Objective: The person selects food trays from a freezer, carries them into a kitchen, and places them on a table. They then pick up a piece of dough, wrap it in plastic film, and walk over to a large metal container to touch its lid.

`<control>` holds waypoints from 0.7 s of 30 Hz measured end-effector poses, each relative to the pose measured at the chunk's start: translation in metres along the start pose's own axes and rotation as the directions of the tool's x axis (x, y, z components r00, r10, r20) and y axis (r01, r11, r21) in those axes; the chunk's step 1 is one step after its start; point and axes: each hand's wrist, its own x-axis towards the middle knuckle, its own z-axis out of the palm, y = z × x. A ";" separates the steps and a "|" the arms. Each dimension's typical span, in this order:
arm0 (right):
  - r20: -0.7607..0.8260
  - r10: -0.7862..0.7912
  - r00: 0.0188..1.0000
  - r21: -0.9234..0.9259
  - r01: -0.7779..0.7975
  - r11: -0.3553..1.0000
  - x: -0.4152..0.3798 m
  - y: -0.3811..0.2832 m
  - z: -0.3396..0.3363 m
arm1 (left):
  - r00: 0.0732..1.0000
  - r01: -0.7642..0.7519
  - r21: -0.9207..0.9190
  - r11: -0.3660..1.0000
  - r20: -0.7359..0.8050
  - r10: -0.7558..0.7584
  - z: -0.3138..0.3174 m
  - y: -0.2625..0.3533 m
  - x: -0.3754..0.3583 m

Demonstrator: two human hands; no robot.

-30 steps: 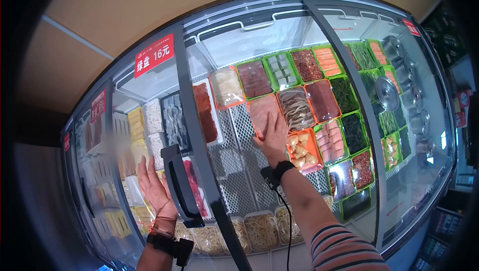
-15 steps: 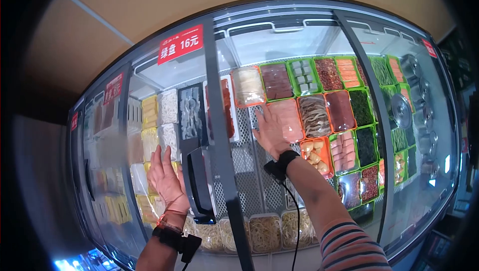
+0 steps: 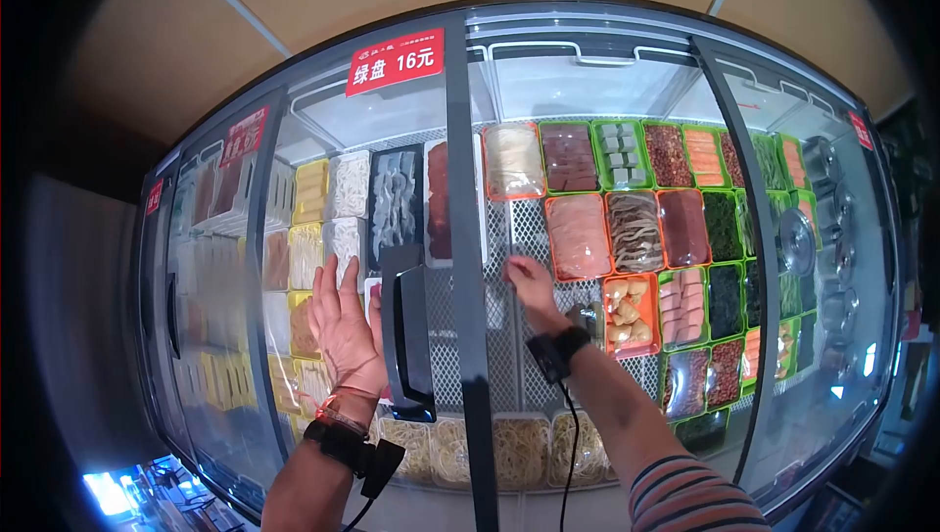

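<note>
Fridge [image 3: 459, 140]: black handle [image 3: 415, 351] between left hand [image 3: 348, 336] and right hand [image 3: 535, 294], trays [image 3: 641, 346] beyond.

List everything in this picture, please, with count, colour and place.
Display case: one, grey-framed, across the view
Signs: at least four, red, top
Door handles: two clear, black, left half
Mesh shelving: count unclear, grey, inside
Orange trays: five, orange, centre
Green trays: over ten, green, right of centre
Yellow trays: several, yellow, left
Dark tray: one, black, left of centre
White tray: one, white, beside the dark tray
Pale strands: at least four tubs, whitish, bottom
Round metal things: several, silver, right end
Wrist devices: two, black, one per wrist
Striped sleeve: one, pink and dark, right arm
Left hand: one, bare, by a door handle
Right hand: one, bare, over mesh
</note>
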 end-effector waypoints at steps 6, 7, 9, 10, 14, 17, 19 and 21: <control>-0.056 0.171 0.984 0.422 -0.132 0.897 -0.118 -0.172 0.011 | 1.000 0.018 -0.006 1.000 -0.025 -0.018 0.004 -0.002 -0.001; -0.071 0.030 0.997 0.446 0.005 0.895 -0.137 -0.211 0.013 | 1.000 0.017 -0.014 1.000 -0.021 -0.017 0.005 -0.003 -0.001; -0.095 -0.245 0.965 0.459 0.261 0.849 -0.172 -0.284 0.014 | 0.999 0.020 0.017 1.000 -0.034 -0.019 0.006 -0.004 -0.001; -0.169 -0.495 0.852 0.302 0.523 0.797 -0.180 -0.314 0.015 | 0.999 0.024 0.021 0.999 -0.040 -0.023 0.006 -0.004 -0.001; -0.256 -0.809 0.529 0.648 0.715 0.262 -0.232 -0.413 0.004 | 0.998 0.021 0.017 1.000 -0.060 -0.020 0.010 -0.008 -0.002; -0.679 -0.733 0.034 0.401 0.854 -0.331 -0.247 -0.477 0.033 | 0.995 -0.031 0.028 0.999 -0.093 0.033 0.016 -0.015 -0.001; -0.607 -0.795 -0.001 0.345 0.900 -0.265 -0.269 -0.487 0.034 | 0.992 -0.053 0.030 0.998 -0.117 0.056 0.013 -0.012 -0.001; -0.564 -0.825 0.030 0.352 0.913 -0.207 -0.287 -0.490 0.036 | 0.991 -0.059 0.014 0.998 -0.118 0.060 0.013 -0.012 -0.001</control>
